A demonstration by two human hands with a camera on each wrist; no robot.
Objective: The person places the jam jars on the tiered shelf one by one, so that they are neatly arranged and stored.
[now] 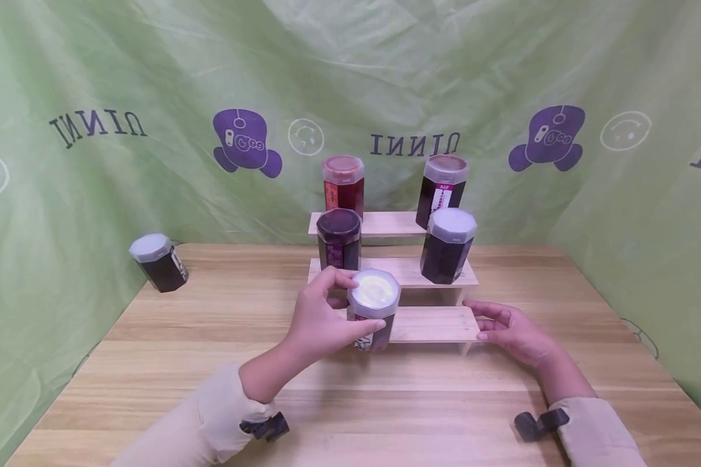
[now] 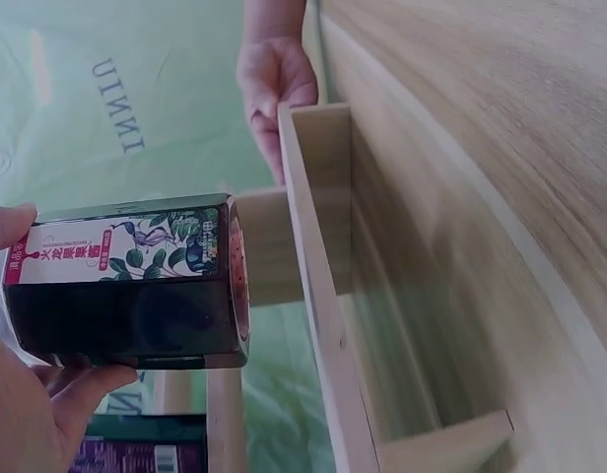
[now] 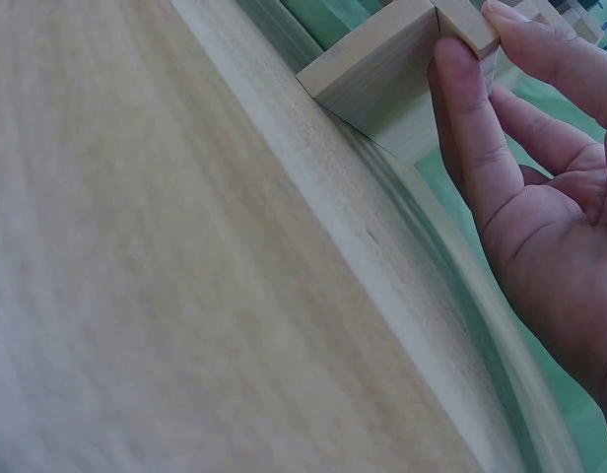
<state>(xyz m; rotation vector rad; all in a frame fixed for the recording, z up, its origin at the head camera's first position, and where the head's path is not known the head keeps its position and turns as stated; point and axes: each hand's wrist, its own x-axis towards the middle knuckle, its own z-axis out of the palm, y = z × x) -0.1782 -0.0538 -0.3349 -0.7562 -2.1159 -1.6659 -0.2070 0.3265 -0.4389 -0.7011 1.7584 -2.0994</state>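
Observation:
My left hand (image 1: 318,318) grips an octagonal jam jar (image 1: 375,292) near its pale lid, thumb on one side and fingers on the other. In the left wrist view the dark jar (image 2: 126,315) shows a white, red and leafy label, with its base close over the lowest step's edge. That step belongs to a three-tier wooden rack (image 1: 438,322). At the rack's right end, my right hand (image 1: 516,334) pinches the lowest step between thumb and fingers. The right wrist view shows these fingers (image 3: 471,128) at the board's corner.
A purple-lidded jar (image 1: 339,239) and a white-lidded jar (image 1: 448,246) stand on the middle step. A red jar (image 1: 344,185) and a dark jar (image 1: 442,191) are on the top one. Another jar (image 1: 160,263) stands at the table's far left. Green cloth (image 1: 350,78) hangs behind.

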